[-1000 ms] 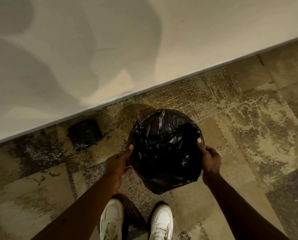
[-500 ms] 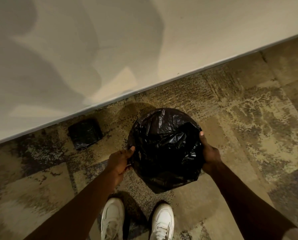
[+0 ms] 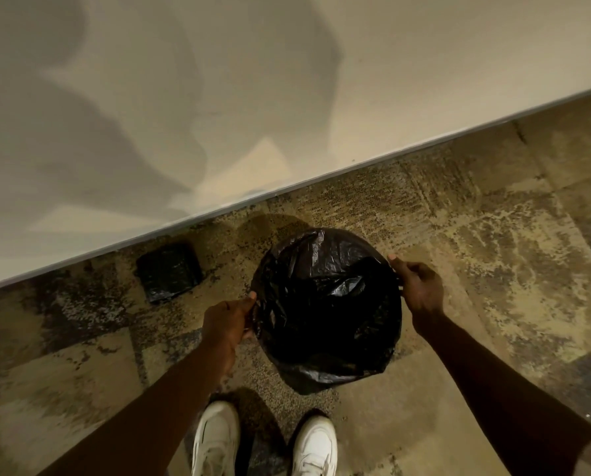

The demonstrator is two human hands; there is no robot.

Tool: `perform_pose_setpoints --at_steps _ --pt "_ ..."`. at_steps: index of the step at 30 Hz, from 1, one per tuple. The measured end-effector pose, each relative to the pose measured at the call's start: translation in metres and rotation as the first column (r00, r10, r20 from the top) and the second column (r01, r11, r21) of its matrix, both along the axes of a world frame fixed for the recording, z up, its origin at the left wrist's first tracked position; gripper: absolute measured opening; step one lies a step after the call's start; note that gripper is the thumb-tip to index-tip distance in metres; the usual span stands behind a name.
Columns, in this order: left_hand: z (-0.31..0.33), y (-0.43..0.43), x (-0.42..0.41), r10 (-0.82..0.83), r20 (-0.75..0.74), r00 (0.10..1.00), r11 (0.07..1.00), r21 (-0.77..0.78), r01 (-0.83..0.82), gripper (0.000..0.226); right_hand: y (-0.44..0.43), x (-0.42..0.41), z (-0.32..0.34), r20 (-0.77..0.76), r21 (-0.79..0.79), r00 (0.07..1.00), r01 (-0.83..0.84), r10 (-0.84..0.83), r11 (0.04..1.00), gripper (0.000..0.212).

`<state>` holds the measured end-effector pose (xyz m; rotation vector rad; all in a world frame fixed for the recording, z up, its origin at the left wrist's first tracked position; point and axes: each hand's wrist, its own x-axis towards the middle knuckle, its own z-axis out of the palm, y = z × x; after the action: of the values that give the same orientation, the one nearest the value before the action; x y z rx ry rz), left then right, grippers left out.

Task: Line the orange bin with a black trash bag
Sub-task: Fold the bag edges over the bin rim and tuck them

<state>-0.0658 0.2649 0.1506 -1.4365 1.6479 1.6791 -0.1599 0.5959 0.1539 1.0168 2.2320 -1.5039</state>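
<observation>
Crinkled glossy black trash bag (image 3: 325, 304) drapes over the bin, left hand (image 3: 227, 321) and right hand (image 3: 419, 286) each with a pinching grip on its edge.

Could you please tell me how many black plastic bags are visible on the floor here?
2. One black trash bag is spread over the bin, held at its sides by the left hand and right hand; one folded bag lies by the wall. Others may be out of view.

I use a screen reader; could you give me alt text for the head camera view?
Left hand and right hand grip opposite sides of a black trash bag over a round bin, above white shoes; a folded black bag lies by the wall.
</observation>
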Motion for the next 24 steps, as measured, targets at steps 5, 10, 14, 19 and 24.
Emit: perform_pose_setpoints --at_steps 5,10,14,19,24 --pt "-0.012 0.001 -0.004 0.036 0.011 0.999 0.998 0.059 -0.036 0.034 -0.023 -0.041 0.009 0.032 -0.011 0.944 -0.330 0.330 0.944 0.050" --pt "-0.008 0.006 -0.001 0.068 0.002 0.998 0.984 0.163 -0.068 0.021 -0.038 -0.059 -0.010 0.158 0.233 0.833 -0.553 0.530 0.800 0.046" --pt "-0.016 0.001 0.004 0.068 -0.004 0.998 0.980 0.188 -0.066 0.031 -0.035 -0.060 -0.022 0.213 0.295 0.815 -0.579 0.539 0.760 0.046" --pt "-0.023 -0.003 0.004 0.014 -0.042 0.999 0.986 0.164 -0.007 0.034 -0.030 -0.062 -0.028 0.200 0.194 0.805 -0.591 0.558 0.783 0.049" --pt "-0.015 0.000 0.003 0.091 -0.014 0.996 0.977 0.192 -0.087 0.037 -0.028 -0.065 -0.023 0.154 0.073 0.831 -0.549 0.535 0.832 0.052"
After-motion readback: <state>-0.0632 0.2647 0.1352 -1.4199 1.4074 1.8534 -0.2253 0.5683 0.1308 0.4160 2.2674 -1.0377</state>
